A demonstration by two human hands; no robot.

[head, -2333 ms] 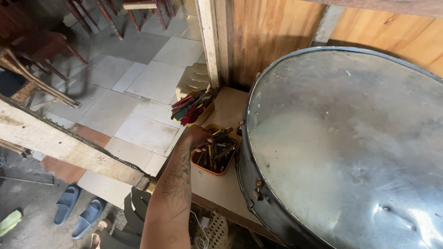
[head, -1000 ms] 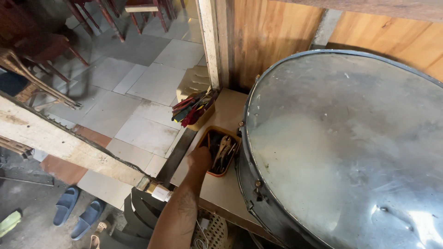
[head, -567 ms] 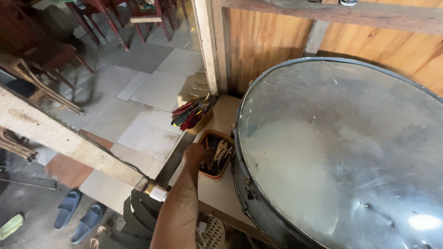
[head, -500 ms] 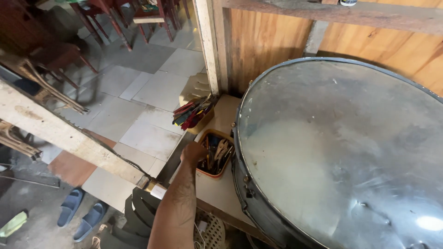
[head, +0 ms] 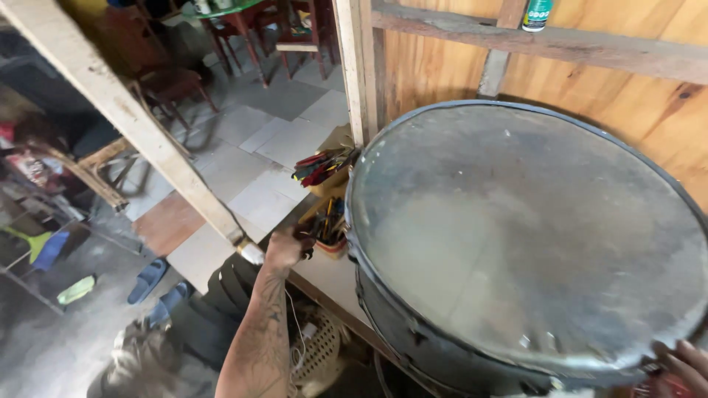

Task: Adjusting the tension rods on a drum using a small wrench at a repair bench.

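A big round drum (head: 531,236) with a dull grey head and dark rim lies on a wooden bench (head: 324,276). To its left, an orange tray (head: 330,227) holds several hand tools. My left hand (head: 284,247) is at the tray's near edge, fingers closed around a small dark tool. My right hand (head: 682,367) shows only at the bottom right corner, its fingers against the drum's rim beside something red. Its grip is cut off by the frame edge.
A bundle of red and dark-handled tools (head: 322,163) lies behind the tray by a wooden post (head: 355,66). A pale wooden beam (head: 133,121) slants across the left. Wooden wall planks stand behind the drum; a tiled floor, chairs and slippers (head: 147,280) lie below left.
My left hand has drawn back from inside the tray to its near edge. The view has tilted up, and my right hand now shows at the drum's rim.
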